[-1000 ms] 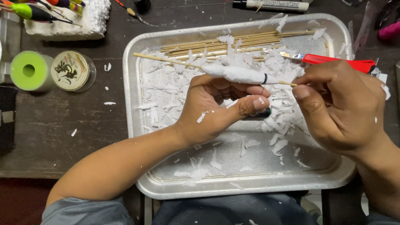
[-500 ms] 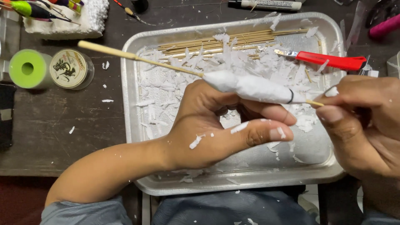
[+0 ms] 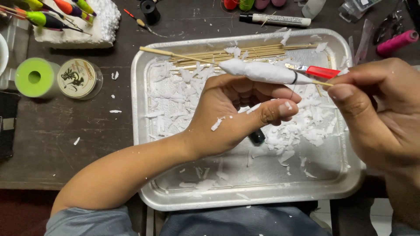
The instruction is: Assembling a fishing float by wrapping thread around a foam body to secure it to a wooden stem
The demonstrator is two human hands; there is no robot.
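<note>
Step in hand, as judged: working a white foam body (image 3: 262, 72) threaded on a thin bamboo stick (image 3: 175, 54), held level over the metal tray (image 3: 142, 131). To do it well: keep the piece above the tray so scraps drop inside, let the stick turn lightly between the fingertips rather than squeezing the soft foam, and support it close to the body so the stick does not bow. Left hand (image 3: 236, 113): fingers curled under the foam body, cradling it, thumb out in front; a dark object under the palm, cannot tell what. Right hand (image 3: 376, 109): fingers pinched on the stick's right end. Containers, large to small: tray on the dark worktop (image 3: 65, 148) holds many white foam shavings (image 3: 170, 94), a row of spare sticks (image 3: 245, 54) along the far wall, and a red-handled knife (image 3: 317, 71). Foam block (image 3: 83, 32), upper left, carries painted floats (image 3: 52, 17) stuck into it. Green spool (image 3: 33, 77) lies beside a round line spool (image 3: 78, 78).
</note>
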